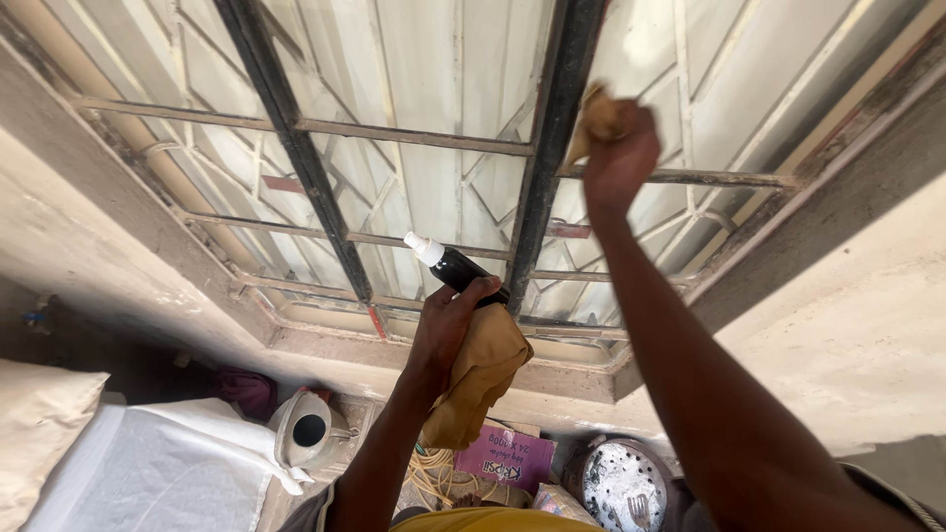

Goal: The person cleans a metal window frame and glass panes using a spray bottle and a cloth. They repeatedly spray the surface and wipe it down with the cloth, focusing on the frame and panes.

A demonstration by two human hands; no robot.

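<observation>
Head view, looking down along a barred window. Left hand (445,325) — closed around a dark spray bottle (463,273) with a white nozzle pointing up and to the left; the same hand also clamps a mustard-yellow cloth (480,379), which hangs down from the palm in loose folds below the bottle. Right hand (621,158) — raised higher, fingers closed on a small wad of tan cloth (597,118) pressed against the dark vertical window bar (552,148), just above a horizontal crossbar. Window grille (325,128): pale patterned metalwork behind two dark uprights, with thin rusty horizontal rails running across. Window sill (325,340): pale, dusty ledge directly behind the left hand. Below, near the person's body: a white kettle-like jug (301,429) with a dark round opening, a pink-purple carton (505,458) beside a coil of yellowish cord (434,473), a round metal pan (621,483) with a fork lying in it, a white sack-like cover (158,463) at lower left, and a cream pillow (39,424) at the far left edge
</observation>
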